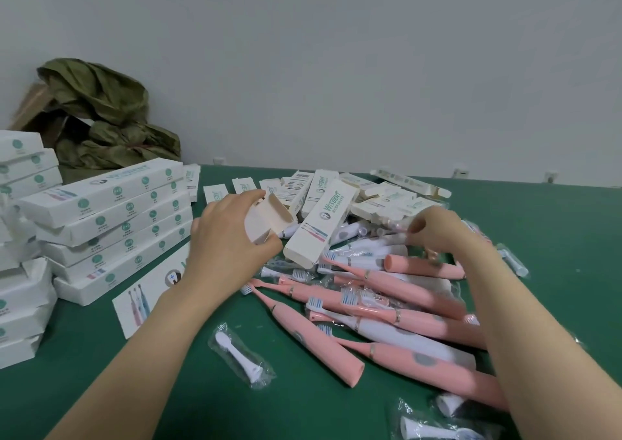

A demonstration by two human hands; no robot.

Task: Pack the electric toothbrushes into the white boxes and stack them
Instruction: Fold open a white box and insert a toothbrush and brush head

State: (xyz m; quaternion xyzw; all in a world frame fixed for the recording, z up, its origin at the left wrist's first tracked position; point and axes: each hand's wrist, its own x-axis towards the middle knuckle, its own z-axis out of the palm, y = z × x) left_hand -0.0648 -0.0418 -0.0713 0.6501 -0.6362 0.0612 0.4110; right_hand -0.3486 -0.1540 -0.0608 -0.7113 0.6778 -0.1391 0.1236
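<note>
Left of the pile of pink and white toothbrushes [404, 318], closed white boxes [111, 217] sit stacked. The left hand [229, 237], arm outstretched, curls its fingers round an open box [269, 219] at the pile's far left edge, flaps agape. The right hand [434, 227] hangs over the pile's far side, fingers bent downward; whether they pinch anything I cannot tell.

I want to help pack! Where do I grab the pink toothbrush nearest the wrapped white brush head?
Take the pink plastic toothbrush by its thick handle, from above on its left side. That wide end lies bare on the green table, while the thin neck is crowded by other brush heads.
</note>
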